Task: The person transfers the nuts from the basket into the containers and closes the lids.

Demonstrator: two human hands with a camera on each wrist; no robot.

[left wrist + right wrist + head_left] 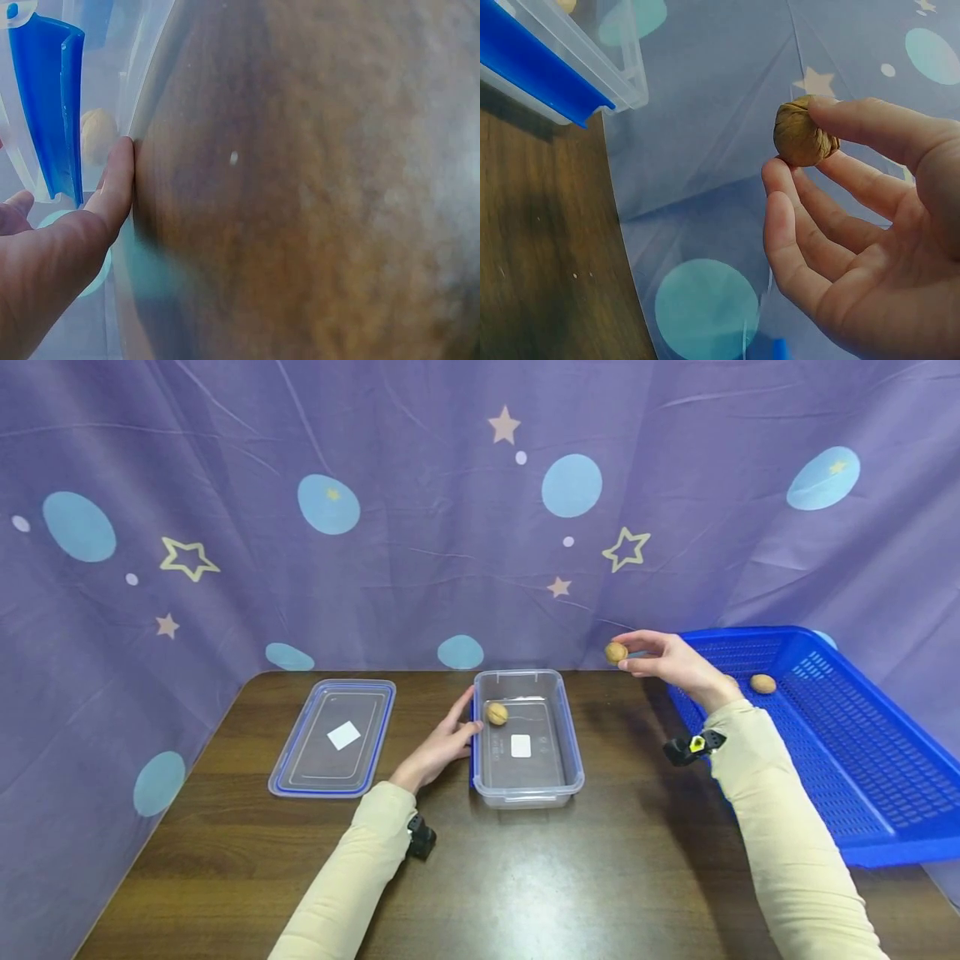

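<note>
A walnut (616,652) is pinched between the thumb and fingertips of the right hand (671,664), raised between the clear container and the blue basket. In the right wrist view the same walnut (804,133) shows in the right hand (855,225). The left hand (441,745) touches the left side of the clear container (528,794), its fingers extended along the wall. One walnut (497,714) lies inside the container near its left wall. The left wrist view shows the left hand (67,255) against the container, beside its blue latch (60,97).
A clear lid with a blue seal (322,768) lies on the table (480,893) at the left. The blue basket (832,777) stands at the right with a walnut (762,683) inside; another is partly hidden by the right wrist. A patterned curtain (420,485) hangs behind.
</note>
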